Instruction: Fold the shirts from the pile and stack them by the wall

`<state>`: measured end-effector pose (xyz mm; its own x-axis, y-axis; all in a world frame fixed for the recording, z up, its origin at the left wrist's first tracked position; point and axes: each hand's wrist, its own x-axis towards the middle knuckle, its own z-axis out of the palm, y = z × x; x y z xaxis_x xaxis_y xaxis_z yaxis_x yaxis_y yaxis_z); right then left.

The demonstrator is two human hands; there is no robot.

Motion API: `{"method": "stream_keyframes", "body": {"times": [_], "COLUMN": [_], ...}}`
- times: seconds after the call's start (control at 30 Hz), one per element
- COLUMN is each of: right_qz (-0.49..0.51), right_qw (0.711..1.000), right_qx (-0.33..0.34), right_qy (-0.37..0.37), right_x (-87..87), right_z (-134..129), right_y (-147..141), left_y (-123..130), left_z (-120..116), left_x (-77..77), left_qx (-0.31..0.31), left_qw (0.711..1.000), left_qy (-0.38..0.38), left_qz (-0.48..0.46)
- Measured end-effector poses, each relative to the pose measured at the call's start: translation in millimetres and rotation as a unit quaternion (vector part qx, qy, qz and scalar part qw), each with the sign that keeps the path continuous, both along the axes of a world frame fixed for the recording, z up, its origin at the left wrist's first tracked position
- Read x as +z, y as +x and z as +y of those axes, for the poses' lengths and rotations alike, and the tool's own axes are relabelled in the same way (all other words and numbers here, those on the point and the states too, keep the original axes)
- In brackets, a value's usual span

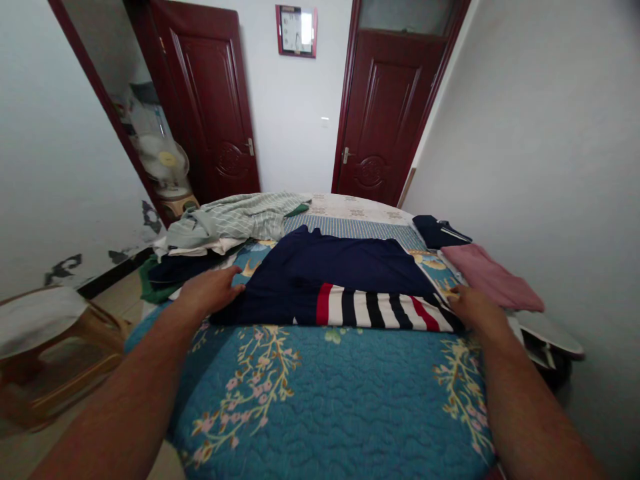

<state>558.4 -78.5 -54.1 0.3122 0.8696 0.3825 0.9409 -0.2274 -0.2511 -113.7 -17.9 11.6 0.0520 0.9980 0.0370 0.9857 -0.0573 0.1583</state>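
A navy garment [345,257] lies spread across the blue quilted cover in front of me. Its near part is folded over, showing a band of red, white and black stripes [380,308] toward the right. My left hand [213,290] is at the garment's left edge, thumb and index finger apart, with nothing between them. At the right edge, my right hand [475,308] has its fingers bent close together on the garment's border. Part of that grip is hidden by the hand itself.
A heap of clothes with a grey-green striped piece [225,220] lies at the far left. Folded pink [493,277] and dark navy [440,232] clothes lie at right. A wooden stool [55,347] stands left of the floral blue cover [350,400]. Walls flank both sides.
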Motion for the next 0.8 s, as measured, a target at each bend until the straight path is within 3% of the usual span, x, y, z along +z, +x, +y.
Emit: {"method": "stream_keyframes", "body": {"times": [0.07,0.13,0.3,0.4,0.57,0.7,0.8], "right_qz": [-0.013,-0.008,0.013,0.012,0.02,-0.022,-0.034], "right_qw": [1.0,0.999,0.97,0.948,0.942,0.958,0.968], "right_qx": [-0.001,0.038,0.232,0.314,0.326,0.272,0.234], "right_qy": [-0.013,-0.031,-0.065,-0.059,-0.081,-0.089,-0.09], "right_x": [16.9,35.6,62.2,58.0,31.7,15.3,13.2], "right_z": [3.2,9.4,33.4,46.4,52.4,48.9,48.0], "right_y": [-18.9,-47.9,-137.7,-190.8,-261.0,-280.6,-280.1], "left_y": [18.7,40.1,77.8,81.0,71.9,71.4,73.4], "left_z": [12.2,25.6,50.0,54.0,51.9,50.3,51.0], "left_x": [6.6,5.6,-21.4,-35.8,-46.0,-55.0,-62.0], "left_qx": [-0.026,-0.06,-0.047,-0.036,-0.03,-0.051,-0.076], "left_qw": [0.999,0.998,0.998,0.996,0.981,0.973,0.972], "left_qy": [0.023,0.027,0.038,0.047,0.113,0.17,0.185], "left_qz": [-0.001,-0.008,-0.021,-0.059,-0.155,-0.15,-0.125]}}
